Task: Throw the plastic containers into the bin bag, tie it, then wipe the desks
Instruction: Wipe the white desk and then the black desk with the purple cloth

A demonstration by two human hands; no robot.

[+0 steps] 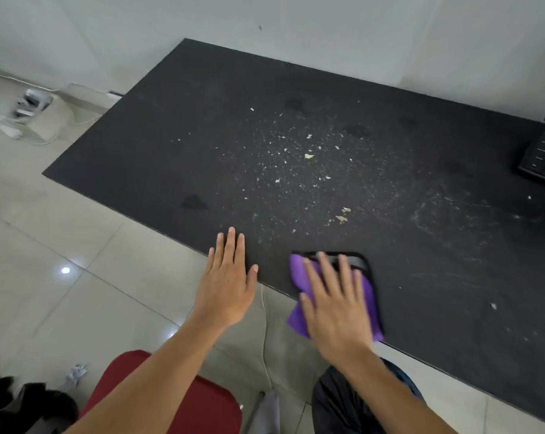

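Nearest the lens, a red seat (171, 399) pokes out under the left forearm, its near end cut off by the frame. Up to the hands now. The left hand (225, 283) lies flat, fingers straight and close together, gripping nothing; its fingertips rest on the near edge of the black desk (202, 136) while the palm sits off the edge, over the floor tiles. Just to its right, the right hand (334, 308) is spread flat, pressing down on a purple cloth (299, 274). That cloth straddles the desk's near edge, one corner hanging off it. Under the fingertips there's a dark, black-rimmed patch (359, 261); hard to say whether it belongs to the cloth or is something separate.

Further out, pale crumbs (308, 156) are scattered across the middle of the desk, with fainter streaks to the right. A black keyboard (543, 155) sits at the far right, mostly cropped out. A thin white cable (265, 324) drops from the desk edge between the hands. Far left on the floor, a blurred cluster of plugs and cords (33, 101). Near left, dark shapes (20, 402) too cropped to identify.
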